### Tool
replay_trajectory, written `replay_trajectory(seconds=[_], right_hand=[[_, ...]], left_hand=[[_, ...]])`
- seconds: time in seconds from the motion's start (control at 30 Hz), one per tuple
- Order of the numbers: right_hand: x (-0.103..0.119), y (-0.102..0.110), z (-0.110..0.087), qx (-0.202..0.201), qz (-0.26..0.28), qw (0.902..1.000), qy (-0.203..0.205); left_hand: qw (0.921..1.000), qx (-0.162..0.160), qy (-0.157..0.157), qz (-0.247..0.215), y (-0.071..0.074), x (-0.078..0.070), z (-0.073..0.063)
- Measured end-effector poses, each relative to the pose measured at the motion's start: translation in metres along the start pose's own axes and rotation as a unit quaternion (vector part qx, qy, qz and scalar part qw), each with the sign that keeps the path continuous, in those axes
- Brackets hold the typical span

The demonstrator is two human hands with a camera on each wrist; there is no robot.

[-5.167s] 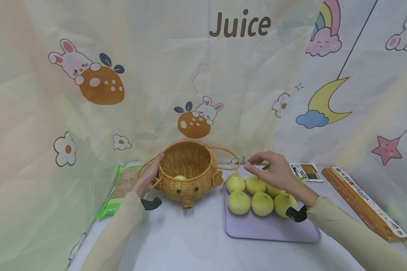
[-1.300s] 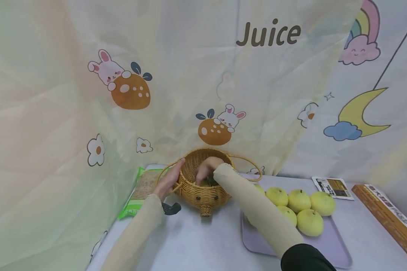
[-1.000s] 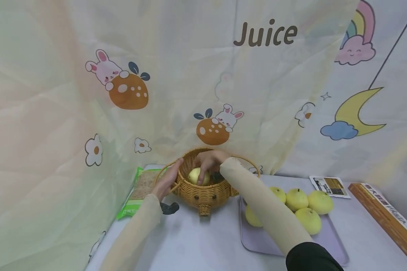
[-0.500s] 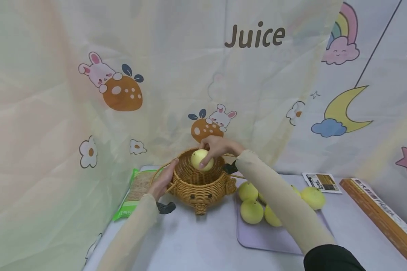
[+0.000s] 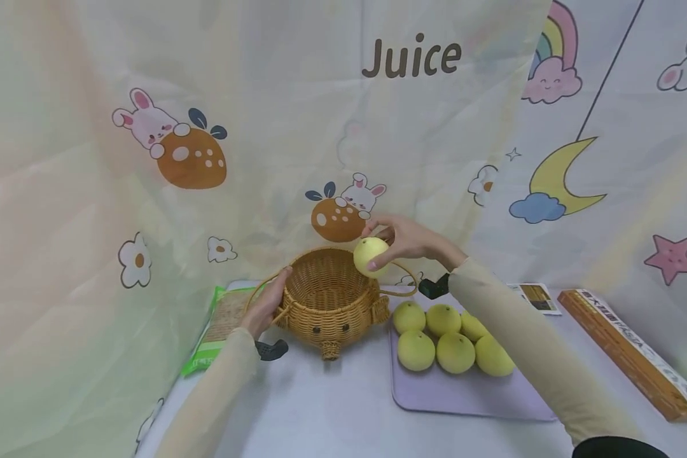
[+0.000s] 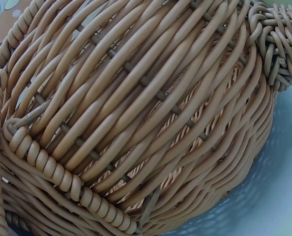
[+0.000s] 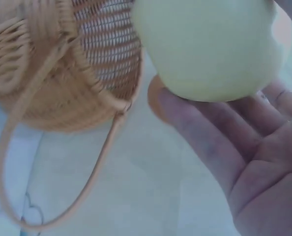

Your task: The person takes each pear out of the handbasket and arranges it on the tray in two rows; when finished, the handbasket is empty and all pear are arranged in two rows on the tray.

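A pale yellow pear [image 5: 371, 257] is pinched between the thumb and fingers of my right hand [image 5: 406, 240], just above the right rim of the wicker basket [image 5: 329, 326]. The right wrist view shows this pear [image 7: 210, 49] large, with the fingers [image 7: 205, 130] beneath it. No fruit shows inside the basket, which has an animal face and two loop handles. My left hand [image 5: 266, 306] lies against the basket's left side, its visible fingers straight and reaching up to the rim. Only the basket's woven wall [image 6: 136, 98] fills the left wrist view; the left hand is out of it.
Several pears [image 5: 455, 352] sit on a lilac tray [image 5: 435, 395] right of the basket, partly behind my right sleeve. A green-edged packet [image 5: 220, 324] lies behind my left hand. A flat packet [image 5: 541, 299] and a long box [image 5: 632, 353] lie at the right.
My right hand, empty over the tray at first, reached into the basket, took hold of a pear and lifted it up and right to the rim. My left hand stays at the basket's side.
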State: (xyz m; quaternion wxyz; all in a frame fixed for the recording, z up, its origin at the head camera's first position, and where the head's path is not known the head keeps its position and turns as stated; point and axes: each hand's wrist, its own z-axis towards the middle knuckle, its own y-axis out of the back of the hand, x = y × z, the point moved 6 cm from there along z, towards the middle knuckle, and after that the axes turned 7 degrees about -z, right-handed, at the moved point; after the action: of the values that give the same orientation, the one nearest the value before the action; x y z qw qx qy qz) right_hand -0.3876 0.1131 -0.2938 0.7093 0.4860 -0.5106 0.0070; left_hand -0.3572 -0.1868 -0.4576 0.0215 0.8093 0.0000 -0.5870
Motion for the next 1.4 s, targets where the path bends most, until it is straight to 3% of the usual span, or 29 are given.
replay_trajectory(seconds=[0.2,0.37,0.67,0.87,1.27,1.4], right_hand=[[-0.020,0.012,-0.038,-0.015,0.000,0.9999,0.002],[-0.039,0.023,-0.071,-0.028,0.020,0.9992,-0.022],[-0.074,0.042,-0.139,-0.068,-0.009,0.9961,-0.054],[-0.095,0.051,-0.186,-0.097,-0.027,0.9928,-0.066],[-0.134,0.053,-0.272,-0.128,-0.003,0.9888,-0.076],[-0.142,0.048,-0.295,-0.148,-0.038,0.9856,-0.072]], left_hand=[[1.0000,0.007,-0.002,-0.005,-0.001,0.003,0.001],[1.0000,0.009,-0.003,-0.003,0.000,0.003,0.003],[0.9997,0.009,0.001,-0.023,0.000,0.001,0.001],[0.9999,0.005,0.002,-0.011,0.001,0.002,0.002],[0.9999,0.004,0.013,-0.001,0.000,0.003,0.001],[0.9999,0.005,0.011,0.002,-0.002,0.003,0.001]])
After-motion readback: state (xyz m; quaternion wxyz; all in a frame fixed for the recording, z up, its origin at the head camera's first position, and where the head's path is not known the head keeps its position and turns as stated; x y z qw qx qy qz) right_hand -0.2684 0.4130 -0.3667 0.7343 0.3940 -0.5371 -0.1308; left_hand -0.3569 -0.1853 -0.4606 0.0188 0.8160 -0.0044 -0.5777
